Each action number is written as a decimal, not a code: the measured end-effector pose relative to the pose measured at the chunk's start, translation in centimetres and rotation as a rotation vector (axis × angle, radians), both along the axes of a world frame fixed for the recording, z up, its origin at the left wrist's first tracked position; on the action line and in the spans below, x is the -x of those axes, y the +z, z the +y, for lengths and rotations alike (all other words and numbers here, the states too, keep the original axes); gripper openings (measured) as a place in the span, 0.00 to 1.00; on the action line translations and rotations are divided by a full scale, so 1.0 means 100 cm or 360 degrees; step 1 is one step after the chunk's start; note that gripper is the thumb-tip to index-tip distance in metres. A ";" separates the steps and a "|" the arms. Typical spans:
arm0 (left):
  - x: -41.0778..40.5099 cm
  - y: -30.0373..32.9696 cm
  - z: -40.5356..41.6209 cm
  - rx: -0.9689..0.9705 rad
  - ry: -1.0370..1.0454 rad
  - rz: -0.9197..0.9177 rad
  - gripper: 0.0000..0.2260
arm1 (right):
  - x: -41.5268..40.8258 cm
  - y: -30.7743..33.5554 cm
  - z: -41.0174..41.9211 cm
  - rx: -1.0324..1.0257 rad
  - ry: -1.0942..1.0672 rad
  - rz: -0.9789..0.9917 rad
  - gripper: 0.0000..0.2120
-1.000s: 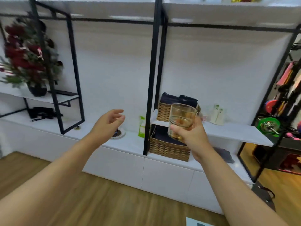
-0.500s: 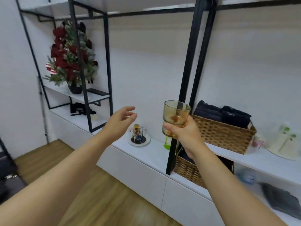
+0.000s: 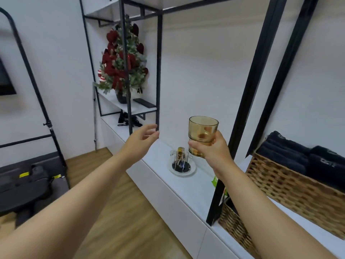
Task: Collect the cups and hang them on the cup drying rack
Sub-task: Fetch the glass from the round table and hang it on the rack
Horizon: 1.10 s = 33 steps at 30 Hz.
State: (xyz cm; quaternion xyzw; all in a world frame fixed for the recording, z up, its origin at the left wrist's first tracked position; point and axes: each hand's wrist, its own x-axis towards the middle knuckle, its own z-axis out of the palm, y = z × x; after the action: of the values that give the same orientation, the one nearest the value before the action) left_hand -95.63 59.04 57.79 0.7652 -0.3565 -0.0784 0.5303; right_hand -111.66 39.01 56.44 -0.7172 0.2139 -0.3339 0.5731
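Observation:
My right hand [image 3: 211, 149] grips an amber glass cup [image 3: 202, 134] upright by its lower half, held in the air. Just below and left of it, the cup drying rack [image 3: 182, 162] stands on a round plate on the white counter [image 3: 164, 176]; one small amber cup [image 3: 180, 150] hangs upside down on its wire pegs. My left hand [image 3: 142, 138] hovers empty with fingers spread, up and left of the rack.
Black metal shelf posts [image 3: 242, 101] rise right of the cup. A wicker basket [image 3: 296, 191] of dark towels sits on the right shelf, another basket [image 3: 233, 223] beneath it. A red flower arrangement [image 3: 122, 60] stands on the far shelf. Wood floor [image 3: 121, 221] lies left of the counter.
The view has swung left and closer to the counter, so the rack now lies just under the held cup. Both hands keep their poses; the cup stays in my right hand.

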 end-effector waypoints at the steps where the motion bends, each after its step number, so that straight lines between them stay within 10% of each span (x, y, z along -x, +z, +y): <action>1: -0.005 0.002 -0.003 0.0008 0.0016 -0.0005 0.19 | -0.010 0.001 -0.005 -0.0004 0.0007 -0.0006 0.30; 33: -0.350 -0.015 -0.173 -0.0018 -0.0528 -0.0188 0.19 | -0.358 -0.032 -0.100 -0.0007 -0.0415 -0.0017 0.33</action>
State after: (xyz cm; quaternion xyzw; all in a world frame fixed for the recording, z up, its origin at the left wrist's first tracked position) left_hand -60.59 41.69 56.28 0.7021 -0.5081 -0.1219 0.4838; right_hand -75.85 29.05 53.23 -0.6803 0.3029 -0.4089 0.5275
